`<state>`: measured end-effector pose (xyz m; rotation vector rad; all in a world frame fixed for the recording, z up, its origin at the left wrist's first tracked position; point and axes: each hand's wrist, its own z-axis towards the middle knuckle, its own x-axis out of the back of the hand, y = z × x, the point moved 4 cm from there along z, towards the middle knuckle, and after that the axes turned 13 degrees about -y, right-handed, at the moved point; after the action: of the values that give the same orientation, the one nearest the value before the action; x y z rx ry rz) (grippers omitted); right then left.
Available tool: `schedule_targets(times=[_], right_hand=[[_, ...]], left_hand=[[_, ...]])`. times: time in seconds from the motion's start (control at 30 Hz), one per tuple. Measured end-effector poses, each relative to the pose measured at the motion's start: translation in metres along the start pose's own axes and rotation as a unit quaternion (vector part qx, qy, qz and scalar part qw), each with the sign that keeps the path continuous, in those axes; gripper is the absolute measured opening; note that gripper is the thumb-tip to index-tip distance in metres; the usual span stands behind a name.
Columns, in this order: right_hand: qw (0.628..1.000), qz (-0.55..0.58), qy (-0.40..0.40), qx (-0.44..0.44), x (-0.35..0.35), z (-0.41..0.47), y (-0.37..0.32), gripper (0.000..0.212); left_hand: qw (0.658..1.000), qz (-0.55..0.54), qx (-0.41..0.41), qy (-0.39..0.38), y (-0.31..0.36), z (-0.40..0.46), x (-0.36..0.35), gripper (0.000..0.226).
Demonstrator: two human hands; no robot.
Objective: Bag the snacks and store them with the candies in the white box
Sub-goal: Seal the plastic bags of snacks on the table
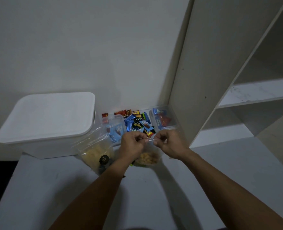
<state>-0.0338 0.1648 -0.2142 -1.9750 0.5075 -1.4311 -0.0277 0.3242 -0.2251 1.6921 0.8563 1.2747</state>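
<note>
A clear zip bag (148, 157) with golden-brown snack pieces hangs over the white table. My left hand (132, 143) and my right hand (168, 143) each pinch its top strip, one at each end. To the left leans a second clear bag (94, 151) of pale yellow snacks. A pile of wrapped candies (138, 122) lies against the wall behind my hands. The white box (46, 118) stands at the left with its lid on.
Two clear tubs hold candies: one (115, 126) left of the pile, one (163, 117) right of it. A dark round-capped object (104, 161) sits by the yellow bag. A white shelf unit (237, 97) rises at the right. The table (71, 196) spreads in front.
</note>
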Motion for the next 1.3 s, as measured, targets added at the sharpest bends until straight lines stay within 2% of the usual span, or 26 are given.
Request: schedule_targets(times=[0.13,0.27,0.43,0.6,0.67,0.77,0.87,0.97,1.07,1.13,1.27,1.3], right_hand=[[1.000,-0.006,0.031,-0.003,-0.003,0.004,0.003,0.036],[1.000,0.006,0.024,0.001,-0.003,0.002,-0.001,0.024],[1.000,-0.012,-0.011,-0.006,0.002,0.001,0.003,0.023],[0.999,-0.031,-0.005,-0.018,0.000,0.003,0.000,0.015],[1.000,-0.028,-0.007,-0.009,-0.001,0.001,-0.005,0.005],[1.000,-0.016,-0.014,0.006,-0.001,-0.002,-0.008,0.005],[0.999,-0.004,-0.027,-0.021,-0.001,-0.001,-0.001,0.011],[0.998,-0.012,-0.018,-0.052,0.003,0.000,0.003,0.006],[0.998,0.001,-0.015,-0.059,0.006,0.000,0.005,0.002],[0.998,0.000,-0.012,-0.057,0.006,0.000,0.003,0.003],[0.999,-0.003,-0.003,-0.035,0.003,0.002,-0.004,0.003],[1.000,-0.005,0.001,-0.027,0.002,0.002,-0.006,0.004]], left_hand=[[0.999,-0.007,-0.021,-0.027,0.000,-0.001,-0.005,0.021],[0.998,-0.004,-0.032,-0.056,-0.002,-0.001,-0.007,0.009],[1.000,0.003,-0.011,-0.008,-0.005,-0.001,0.003,0.018],[0.998,-0.026,-0.026,-0.056,-0.005,-0.004,0.003,0.011],[0.999,-0.016,-0.027,-0.045,-0.007,-0.006,0.004,0.013],[1.000,-0.001,-0.016,-0.006,-0.011,-0.006,0.008,0.023],[1.000,-0.020,0.010,-0.005,-0.016,-0.007,0.011,0.012],[0.997,-0.073,0.037,-0.010,-0.020,-0.008,0.017,0.005],[0.996,-0.086,0.037,0.004,-0.019,-0.009,0.023,0.019],[0.995,-0.086,0.036,0.023,-0.019,-0.010,0.027,0.026],[0.993,-0.085,0.035,0.074,-0.023,-0.013,0.030,0.008],[0.991,-0.071,0.036,0.105,-0.024,-0.014,0.031,0.013]])
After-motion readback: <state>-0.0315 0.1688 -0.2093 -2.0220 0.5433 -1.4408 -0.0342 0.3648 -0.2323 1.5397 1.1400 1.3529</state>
